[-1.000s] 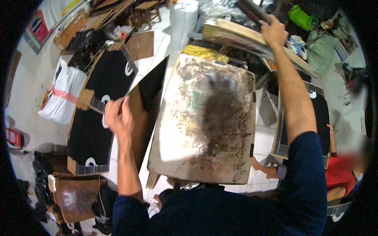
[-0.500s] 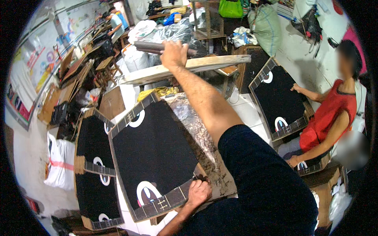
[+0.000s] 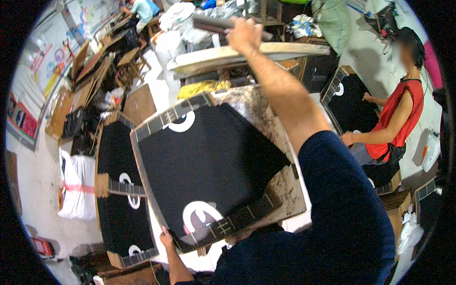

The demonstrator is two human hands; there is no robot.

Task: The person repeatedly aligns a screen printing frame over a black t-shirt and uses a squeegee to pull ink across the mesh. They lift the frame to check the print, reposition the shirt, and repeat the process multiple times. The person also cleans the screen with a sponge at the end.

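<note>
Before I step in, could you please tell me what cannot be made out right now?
- Head view: the fingertips of the left hand's grip, hidden under the black sheet.
- Head view: the middle of the dark bar, covered by the right hand's grip.
- Head view: much of the tabletop, covered by the sheet.
- Head view: the far worker's head, cut off by the top edge.
</note>
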